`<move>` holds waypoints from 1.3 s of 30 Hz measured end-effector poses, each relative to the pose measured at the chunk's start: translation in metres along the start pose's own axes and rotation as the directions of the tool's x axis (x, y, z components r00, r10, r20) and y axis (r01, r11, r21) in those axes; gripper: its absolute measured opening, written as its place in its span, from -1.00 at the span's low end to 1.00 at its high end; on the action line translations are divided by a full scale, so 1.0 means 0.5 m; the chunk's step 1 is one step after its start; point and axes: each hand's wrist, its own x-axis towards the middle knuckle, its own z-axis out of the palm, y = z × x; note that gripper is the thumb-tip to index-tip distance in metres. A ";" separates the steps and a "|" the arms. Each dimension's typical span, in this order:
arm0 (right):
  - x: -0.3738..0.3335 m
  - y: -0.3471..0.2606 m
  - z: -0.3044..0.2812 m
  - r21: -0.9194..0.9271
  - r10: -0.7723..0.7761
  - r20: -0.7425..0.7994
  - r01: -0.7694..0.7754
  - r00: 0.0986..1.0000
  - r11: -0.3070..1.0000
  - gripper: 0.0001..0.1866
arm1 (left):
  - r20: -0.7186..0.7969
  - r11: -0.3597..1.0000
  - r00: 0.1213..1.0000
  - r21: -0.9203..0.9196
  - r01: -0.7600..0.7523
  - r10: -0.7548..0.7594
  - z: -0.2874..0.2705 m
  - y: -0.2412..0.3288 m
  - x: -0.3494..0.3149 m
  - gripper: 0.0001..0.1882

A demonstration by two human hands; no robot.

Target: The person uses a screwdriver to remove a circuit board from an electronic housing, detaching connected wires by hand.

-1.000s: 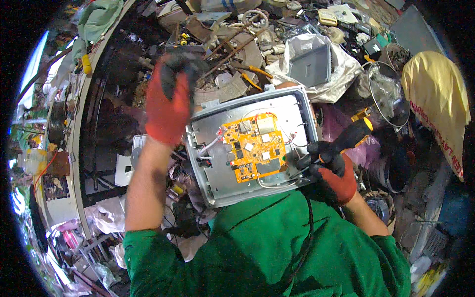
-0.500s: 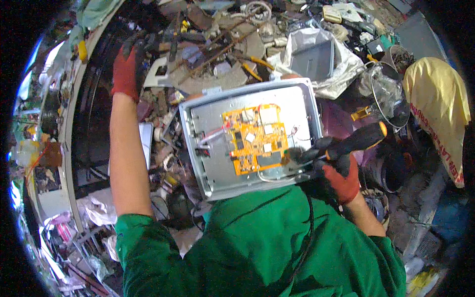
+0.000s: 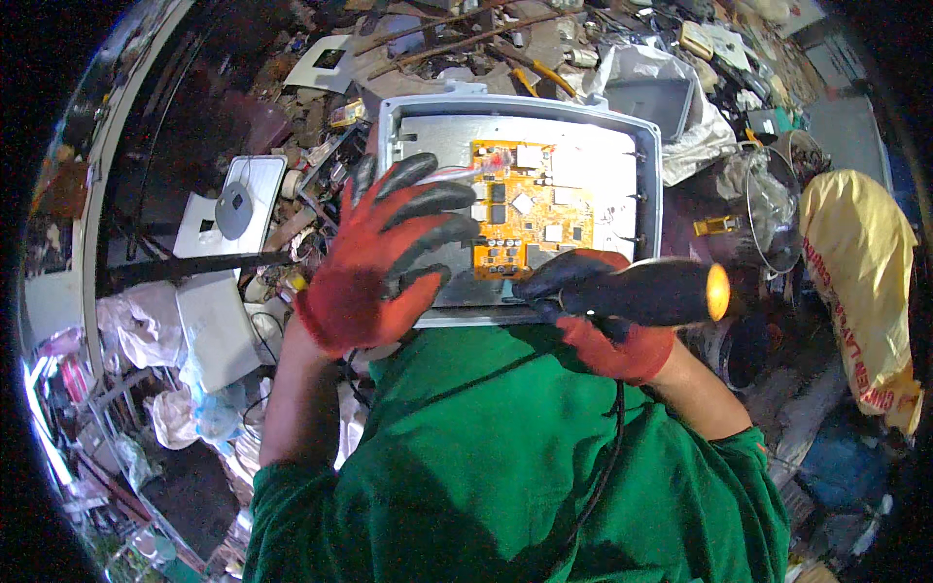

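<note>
On my lap sits a shallow grey metal box [image 3: 428, 309], open side up, with an orange circuit board [image 3: 530, 233] inside. A bundle of thin wires [image 3: 457, 173] runs to the board's upper left part. My left hand [image 3: 389, 253], in a red glove with black-coated fingers, spreads over the box's left side, fingertips close to the board's edge. In my right hand [image 3: 612, 330], gloved alike, is a screwdriver [image 3: 651, 291] with a thick black handle and orange end. My fingers hide its shaft and tip, near the board's lower edge.
Scrap lies all around. Beyond the box are yellow-handled pliers [image 3: 537, 80] and a white sack [image 3: 695, 146] holding a grey tray [image 3: 649, 105]. White plastic panels [image 3: 228, 321] lie at left; a yellow printed sack [image 3: 855, 282] stands at right. A black cord [image 3: 603, 466] crosses my green clothing.
My left hand has come back from the far left scrap to the box's left side. My right hand still holds the screwdriver, now turned more level. The view has shifted.
</note>
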 end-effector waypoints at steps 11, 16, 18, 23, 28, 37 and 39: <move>0.001 -0.010 0.012 -0.053 0.087 -0.002 -0.087 0.996 0.995 -0.49 | 0.061 0.995 0.997 0.097 0.035 -0.041 0.026 -0.016 -0.013 -0.47; 0.004 -0.010 0.018 -0.071 0.065 -0.021 -0.066 0.998 0.995 -0.51 | 0.053 0.993 0.998 0.114 0.038 -0.045 0.028 -0.014 -0.015 -0.49; 0.003 -0.010 0.013 -0.094 0.093 0.038 -0.089 0.995 0.992 -0.49 | 0.044 0.993 0.998 0.113 0.031 -0.036 0.030 -0.016 -0.015 -0.49; 0.021 -0.010 -0.003 -0.235 0.267 0.253 -0.209 0.930 0.949 -0.37 | 0.017 0.995 1.000 0.095 0.020 -0.022 0.037 -0.019 -0.012 -0.50; 0.057 -0.038 0.002 -0.302 -0.066 0.273 0.151 0.960 0.941 -0.40 | -0.114 0.995 0.993 0.095 0.020 -0.009 0.031 0.003 -0.024 -0.53; 0.080 -0.071 0.025 -0.298 -0.093 0.235 0.163 0.968 0.940 -0.60 | 0.145 0.970 0.978 0.170 -0.176 0.152 0.069 0.017 -0.052 -0.63; 0.084 -0.082 0.021 -0.311 -0.018 0.301 0.116 0.954 0.943 -0.55 | 0.087 0.960 0.976 0.182 -0.213 0.200 0.090 0.015 -0.054 -0.70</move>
